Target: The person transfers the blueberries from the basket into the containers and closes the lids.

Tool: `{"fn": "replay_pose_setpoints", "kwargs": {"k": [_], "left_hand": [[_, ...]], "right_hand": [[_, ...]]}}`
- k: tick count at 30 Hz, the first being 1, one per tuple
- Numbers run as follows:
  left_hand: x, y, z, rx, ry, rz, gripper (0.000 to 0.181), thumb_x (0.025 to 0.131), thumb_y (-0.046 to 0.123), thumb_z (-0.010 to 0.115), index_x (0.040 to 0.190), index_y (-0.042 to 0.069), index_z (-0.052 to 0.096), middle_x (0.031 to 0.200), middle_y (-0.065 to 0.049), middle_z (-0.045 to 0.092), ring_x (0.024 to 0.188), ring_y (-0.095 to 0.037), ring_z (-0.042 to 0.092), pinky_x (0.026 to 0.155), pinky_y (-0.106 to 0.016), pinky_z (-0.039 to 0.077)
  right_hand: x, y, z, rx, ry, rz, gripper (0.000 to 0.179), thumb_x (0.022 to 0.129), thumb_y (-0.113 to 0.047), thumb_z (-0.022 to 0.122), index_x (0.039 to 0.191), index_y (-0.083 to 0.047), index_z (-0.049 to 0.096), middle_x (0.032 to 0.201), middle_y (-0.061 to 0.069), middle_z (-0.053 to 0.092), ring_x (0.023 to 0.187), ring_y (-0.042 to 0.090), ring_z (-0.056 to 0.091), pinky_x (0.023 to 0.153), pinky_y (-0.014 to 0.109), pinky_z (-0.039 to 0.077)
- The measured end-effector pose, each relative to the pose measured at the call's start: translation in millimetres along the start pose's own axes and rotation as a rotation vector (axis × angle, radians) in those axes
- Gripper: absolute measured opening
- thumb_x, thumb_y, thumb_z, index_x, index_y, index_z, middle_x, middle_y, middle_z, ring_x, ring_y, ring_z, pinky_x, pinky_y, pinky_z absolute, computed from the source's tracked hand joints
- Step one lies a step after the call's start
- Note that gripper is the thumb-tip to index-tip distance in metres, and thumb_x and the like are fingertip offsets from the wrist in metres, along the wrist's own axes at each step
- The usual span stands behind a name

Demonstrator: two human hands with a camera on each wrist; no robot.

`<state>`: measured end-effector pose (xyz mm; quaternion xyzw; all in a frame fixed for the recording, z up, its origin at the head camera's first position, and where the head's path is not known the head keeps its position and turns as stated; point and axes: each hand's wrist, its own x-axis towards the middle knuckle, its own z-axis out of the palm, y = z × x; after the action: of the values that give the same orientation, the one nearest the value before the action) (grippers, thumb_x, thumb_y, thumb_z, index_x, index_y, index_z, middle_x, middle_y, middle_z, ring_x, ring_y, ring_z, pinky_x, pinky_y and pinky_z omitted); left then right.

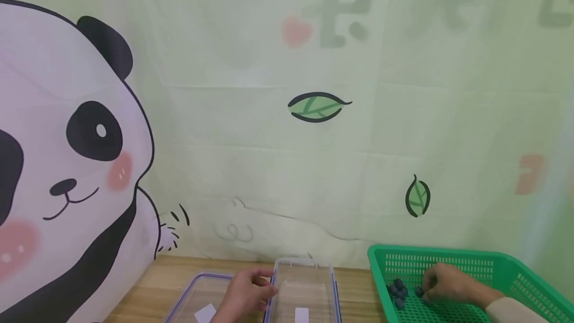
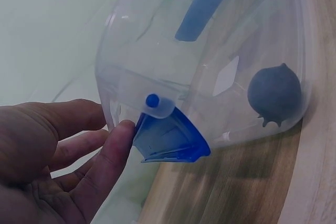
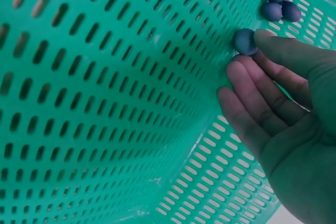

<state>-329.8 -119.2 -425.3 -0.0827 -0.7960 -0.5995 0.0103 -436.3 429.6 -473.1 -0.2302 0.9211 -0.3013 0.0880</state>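
Observation:
A clear plastic box (image 1: 305, 290) with blue side clips stands on the table. My left hand (image 1: 251, 290) pinches its rim between thumb and fingers, beside a blue clip (image 2: 170, 135) in the left wrist view. Through the box's wall shows a round, dark grey-blue thing (image 2: 274, 94) with small prongs; its kind is unclear. On the right, my right hand (image 1: 448, 283) reaches into a green perforated basket (image 1: 502, 268). In the right wrist view its thumb and fingertips pinch a blueberry (image 3: 245, 42) close to the basket wall. More blueberries (image 1: 398, 290) lie clustered left of that hand.
Left of the box lies a clear panel with a purple-blue edge (image 1: 202, 283), bearing a white label (image 1: 205, 313). Another white label (image 1: 302, 315) is on the box. Behind the wooden table (image 1: 354, 295) hangs a pale green cloth (image 1: 251, 113) printed with a panda (image 1: 67, 163) and leaves.

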Motion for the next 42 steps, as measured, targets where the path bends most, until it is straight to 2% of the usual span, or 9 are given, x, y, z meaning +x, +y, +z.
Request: {"fn": "replay_pose_setpoints", "kwargs": {"k": [7, 11, 14, 18, 22, 28, 35, 42], "left_hand": [[0.2, -1.0, -1.0, 0.007, -0.004, 0.002, 0.035, 0.089, -0.005, 0.078, 0.121, -0.013, 0.068, 0.091, -0.009, 0.068, 0.069, -0.017, 0.069, 0.060, -0.036, 0.066], [0.2, -0.1, -1.4, 0.011, -0.001, -0.004, 0.034, 0.089, -0.005, 0.078, 0.121, -0.013, 0.069, 0.091, -0.009, 0.068, 0.068, -0.016, 0.068, 0.060, -0.035, 0.066], [0.1, 0.3, -1.5, 0.004, -0.001, -0.001, 0.035, 0.089, -0.006, 0.078, 0.121, -0.013, 0.068, 0.091, -0.009, 0.068, 0.067, -0.016, 0.068, 0.060, -0.035, 0.066], [0.1, 0.9, -1.2, 0.003, 0.002, 0.004, 0.035, 0.088, -0.006, 0.078, 0.121, -0.013, 0.068, 0.091, -0.009, 0.068, 0.067, -0.016, 0.068, 0.061, -0.036, 0.066], [-0.1, 1.9, -1.0, 0.008, 0.004, 0.008, 0.035, 0.089, -0.005, 0.078, 0.121, -0.013, 0.068, 0.091, -0.009, 0.068, 0.067, -0.016, 0.068, 0.061, -0.036, 0.066], [0.2, 0.9, -1.3, 0.014, -0.002, 0.002, 0.035, 0.089, -0.005, 0.078, 0.121, -0.014, 0.068, 0.090, -0.009, 0.068, 0.068, -0.016, 0.069, 0.060, -0.036, 0.066], [2.9, 1.1, 0.0, 0.036, -0.003, -0.037, 0.034, 0.090, -0.003, 0.079, 0.122, -0.011, 0.070, 0.090, -0.008, 0.068, 0.068, -0.016, 0.069, 0.061, -0.035, 0.066], [1.9, 1.6, -0.6, 0.040, 0.003, -0.033, 0.034, 0.090, -0.003, 0.079, 0.122, -0.011, 0.070, 0.089, -0.008, 0.068, 0.068, -0.016, 0.069, 0.061, -0.036, 0.066]], "right_hand": [[1.3, -1, 1, -0.015, -0.016, -0.035, 0.017, 0.083, -0.026, 0.089, 0.082, -0.017, 0.075, 0.080, -0.001, 0.069, 0.070, 0.018, 0.061, 0.056, 0.033, 0.054], [-1.1, -8, -3, -0.010, 0.002, -0.027, 0.010, 0.087, -0.023, 0.086, 0.087, -0.019, 0.077, 0.085, -0.006, 0.071, 0.076, 0.015, 0.065, 0.060, 0.030, 0.057], [-9.1, -38, -10, -0.001, 0.025, -0.033, 0.004, 0.091, -0.016, 0.080, 0.093, -0.013, 0.078, 0.089, -0.006, 0.072, 0.080, 0.012, 0.066, 0.064, 0.030, 0.060], [-23.4, -96, -21, 0.044, 0.087, -0.029, 0.010, 0.095, -0.010, 0.075, 0.100, 0.000, 0.075, 0.093, 0.002, 0.073, 0.085, 0.018, 0.067, 0.068, 0.034, 0.061], [-33.0, -137, -29, 0.092, 0.166, -0.024, 0.012, 0.098, -0.010, 0.074, 0.103, 0.001, 0.074, 0.097, 0.007, 0.074, 0.090, 0.024, 0.068, 0.071, 0.032, 0.061], [-41.2, -169, -40, 0.067, 0.297, -0.049, 0.018, 0.101, -0.020, 0.075, 0.110, -0.004, 0.075, 0.103, 0.005, 0.075, 0.098, 0.023, 0.070, 0.077, 0.030, 0.061], [-50.8, -198, -47, 0.195, 0.374, -0.005, 0.032, 0.102, -0.027, 0.074, 0.122, -0.002, 0.072, 0.114, 0.010, 0.075, 0.106, 0.028, 0.071, 0.084, 0.035, 0.063], [-54.5, -226, -37, 0.259, 0.441, 0.050, 0.041, 0.101, -0.035, 0.075, 0.129, -0.005, 0.071, 0.119, 0.006, 0.075, 0.108, 0.023, 0.071, 0.088, 0.033, 0.059]]}}
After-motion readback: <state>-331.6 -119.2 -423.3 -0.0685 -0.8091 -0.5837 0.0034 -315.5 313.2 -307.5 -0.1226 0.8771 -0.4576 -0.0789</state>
